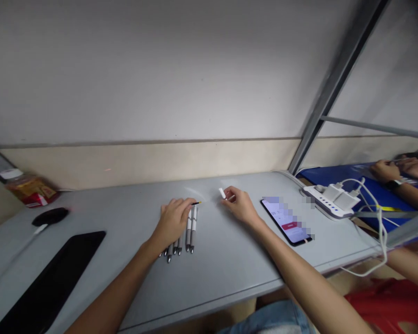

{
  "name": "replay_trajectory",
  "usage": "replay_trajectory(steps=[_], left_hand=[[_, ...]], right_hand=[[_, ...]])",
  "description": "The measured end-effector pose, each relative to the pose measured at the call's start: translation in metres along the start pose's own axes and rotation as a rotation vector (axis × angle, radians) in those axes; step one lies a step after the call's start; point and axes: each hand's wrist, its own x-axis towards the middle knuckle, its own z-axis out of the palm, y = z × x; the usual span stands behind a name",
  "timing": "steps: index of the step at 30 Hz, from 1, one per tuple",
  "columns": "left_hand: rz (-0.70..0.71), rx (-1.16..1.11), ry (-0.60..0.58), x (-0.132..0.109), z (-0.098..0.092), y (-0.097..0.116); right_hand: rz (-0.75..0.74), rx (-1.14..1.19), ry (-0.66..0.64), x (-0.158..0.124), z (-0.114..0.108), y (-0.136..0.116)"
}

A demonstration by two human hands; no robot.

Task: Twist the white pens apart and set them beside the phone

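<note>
My left hand [175, 221] is closed on a thin dark refill [196, 203] with a yellowish tip, which points right. Below and beside that hand several white and grey pens [191, 232] lie side by side on the grey table [222, 269], some partly covered by the hand. To the right, my right hand [237, 202] pinches a white pen part [222, 193] that sticks out at the upper left of its fingers. The two hands are apart, both low over the table.
A phone with a lit screen [285, 220] and a white power strip [329, 202] with plugs and cables lie right. At left are a bottle [29, 188], a black round object [50, 216] and a black slab [52, 283]. Another person's hands [386, 171] are over a blue table.
</note>
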Motion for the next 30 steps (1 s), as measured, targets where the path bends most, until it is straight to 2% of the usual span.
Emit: replay_trajectory(steps=[2, 7, 15, 20, 25, 30], left_hand=[[0.003, 0.006, 0.002, 0.000, 0.000, -0.001], [0.033, 0.038, 0.009, -0.001, 0.004, 0.000], [0.104, 0.095, -0.035, -0.004, 0.004, 0.004], [0.119, 0.046, -0.054, -0.005, 0.006, 0.011], [0.170, 0.042, -0.082, -0.005, 0.006, 0.012], [0.227, 0.065, -0.094, -0.005, -0.001, 0.014]], right_hand=[[0.003, 0.010, 0.001, 0.001, -0.002, 0.003], [-0.155, -0.096, 0.016, 0.001, -0.002, 0.003], [-0.319, -0.061, -0.086, -0.003, 0.004, -0.003], [-0.395, -0.017, -0.143, -0.007, 0.010, -0.010], [-0.397, 0.079, -0.187, -0.010, 0.016, -0.014], [-0.242, 0.152, -0.329, -0.009, 0.012, -0.017]])
